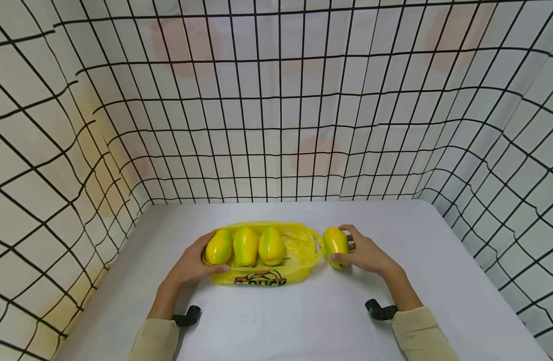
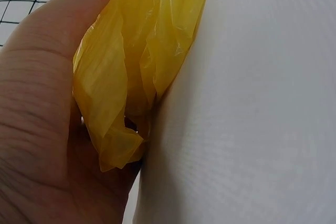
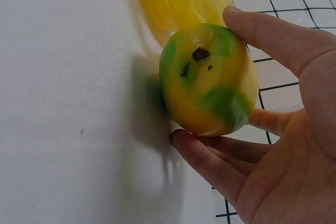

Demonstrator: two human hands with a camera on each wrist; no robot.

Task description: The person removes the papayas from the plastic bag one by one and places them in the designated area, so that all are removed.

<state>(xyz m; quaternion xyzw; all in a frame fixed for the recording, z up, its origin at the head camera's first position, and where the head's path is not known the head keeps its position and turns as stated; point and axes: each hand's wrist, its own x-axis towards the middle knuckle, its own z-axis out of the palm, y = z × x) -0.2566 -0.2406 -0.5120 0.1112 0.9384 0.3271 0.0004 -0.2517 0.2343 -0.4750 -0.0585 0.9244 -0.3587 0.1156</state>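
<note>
A yellow plastic bag (image 1: 299,240) with dark printing lies flat on the white table. Three yellow-green mangoes sit in a row on its left and middle part: a left mango (image 1: 219,247), a middle mango (image 1: 245,246) and a right mango (image 1: 271,246). My left hand (image 1: 192,263) grips the bag's left end around the left mango, its thumb along the front side. Crumpled bag film (image 2: 121,145) shows against the palm in the left wrist view. With thumb and fingers, my right hand (image 1: 366,254) holds a fourth mango (image 3: 210,82) beside the bag's right end.
Black wire mesh (image 1: 281,125) walls the table in at the back and both sides, with pale cloth behind it. White cloth (image 1: 281,321) covers the tabletop in front of the bag. A black strap device (image 1: 381,311) sits at each wrist.
</note>
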